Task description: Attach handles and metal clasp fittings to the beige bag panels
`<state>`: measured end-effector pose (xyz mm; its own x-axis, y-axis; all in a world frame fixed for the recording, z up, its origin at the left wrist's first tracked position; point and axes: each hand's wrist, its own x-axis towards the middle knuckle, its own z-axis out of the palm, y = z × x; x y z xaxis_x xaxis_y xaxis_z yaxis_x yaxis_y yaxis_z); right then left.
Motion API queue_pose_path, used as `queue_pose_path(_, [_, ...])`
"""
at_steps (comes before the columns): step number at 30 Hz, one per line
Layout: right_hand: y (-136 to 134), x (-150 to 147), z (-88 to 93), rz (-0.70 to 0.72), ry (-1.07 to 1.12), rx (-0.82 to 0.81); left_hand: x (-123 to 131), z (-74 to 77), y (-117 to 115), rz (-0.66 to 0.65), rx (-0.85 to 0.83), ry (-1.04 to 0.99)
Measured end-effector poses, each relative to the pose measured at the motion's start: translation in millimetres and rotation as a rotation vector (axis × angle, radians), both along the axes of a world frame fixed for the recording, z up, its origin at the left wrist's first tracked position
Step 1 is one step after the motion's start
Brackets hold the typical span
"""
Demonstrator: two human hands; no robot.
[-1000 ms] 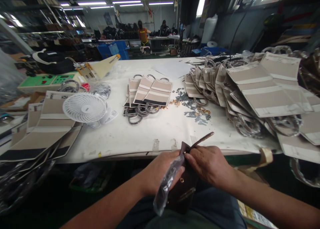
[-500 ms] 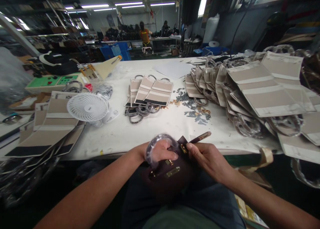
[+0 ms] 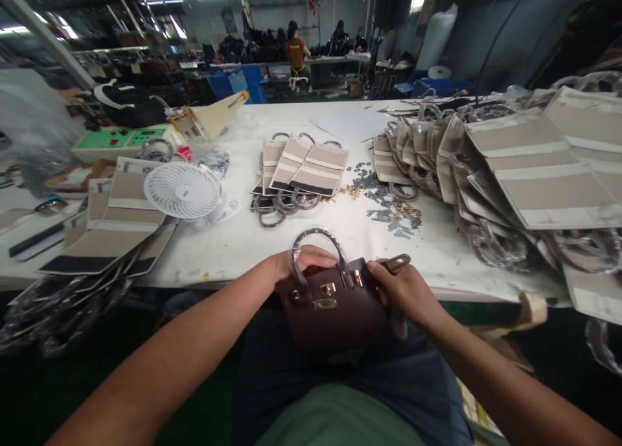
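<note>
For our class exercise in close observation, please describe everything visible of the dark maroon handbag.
The handbag is dark maroon and smooth, apparently leather or similar. An arched handle wrapped in clear plastic rises from its top; gold-coloured fittings sit along the upper front. It is held over the person's lap, near the table's edge, front facing the camera. The left hand lies behind the handle at the top; the right hand grips the upper right corner, where a strap end sticks out.
</note>
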<state>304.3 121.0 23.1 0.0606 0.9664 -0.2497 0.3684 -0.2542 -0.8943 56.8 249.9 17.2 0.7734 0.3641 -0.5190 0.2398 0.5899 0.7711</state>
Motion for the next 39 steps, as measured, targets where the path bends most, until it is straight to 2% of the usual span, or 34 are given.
queue_pose_path(3, [8.1,4.1,-19.6,-0.082,0.053,-0.036,-21.9,-17.1,1.4,0.311,-0.125,0.009])
queue_pose_path(6, [17.1,5.4,-36.7,-0.197,0.122,-0.108,-34.4,-28.9,-5.6,0.472,-0.051,-0.025])
queue_pose_path(8, [22.9,4.7,-43.7,-0.241,0.131,-0.148,-34.5,-32.5,-14.0,0.485,0.136,0.01])
queue_pose_path(14, [31.1,5.6,-51.0,-0.243,0.197,-0.156,-17.2,-36.4,-37.7,0.376,0.929,0.344])
queue_pose_path(17, [31.0,6.3,-53.0,-0.235,0.211,-0.151,-13.4,-43.3,-40.7,0.383,1.096,0.422])
queue_pose_path(20, [31.4,6.6,-54.7,-0.233,0.21,-0.159,-15.2,-50.7,-38.2,0.403,1.108,0.422])
queue_pose_path(23, [33.1,7.5,-56.1,-0.229,0.213,-0.173,-18.1,-52.9,-34.2,0.411,1.049,0.369])
queue_pose_path(31, [36.7,8.6,-57.6,-0.222,0.239,-0.211,-13.4,-40.3,-27.8,0.352,1.017,0.404])
queue_pose_path(39, [44.3,8.0,-43.0,-0.234,0.216,-0.256,-10.4,-41.7,-22.9,0.414,0.9,0.423])
